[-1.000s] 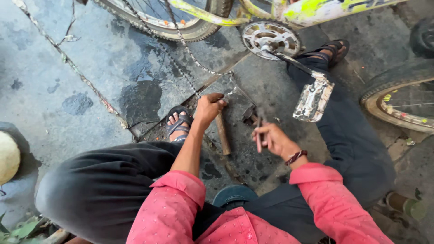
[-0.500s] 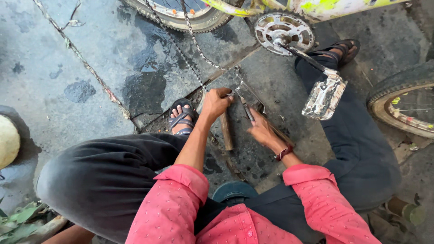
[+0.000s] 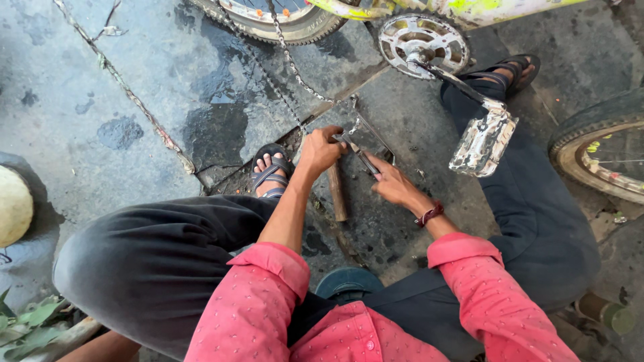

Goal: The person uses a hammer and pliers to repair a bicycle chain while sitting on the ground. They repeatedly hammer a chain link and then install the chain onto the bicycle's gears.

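The person squats on the stone floor (image 3: 134,87), and the two hands meet just in front of the sandal (image 3: 270,175) on the left foot. The left hand (image 3: 320,151) is closed around the top of a hammer (image 3: 336,191); its wooden handle lies on the floor and points back to the person, just beside the sandal. The right hand (image 3: 396,186) is a little farther from the sandal, on the other side of the hammer. Its fingers are pinched closed on a thin metal tool (image 3: 359,155), which points to the left hand. I cannot tell if the tip of the tool touches the chain.

The bicycle chain (image 3: 290,60) lies loose on the floor. It runs from the rear wheel (image 3: 288,20), far beyond the sandal, down to the place where the two hands work. The end of the chain is under the left hand, near the head of the hammer.

The chainring (image 3: 422,43) stands well apart from the sandal, beyond the right hand. From it the crank goes down to a worn pedal (image 3: 481,141), which hangs above the right trouser leg. A second wheel (image 3: 604,151) is at the right edge, far from the sandal.
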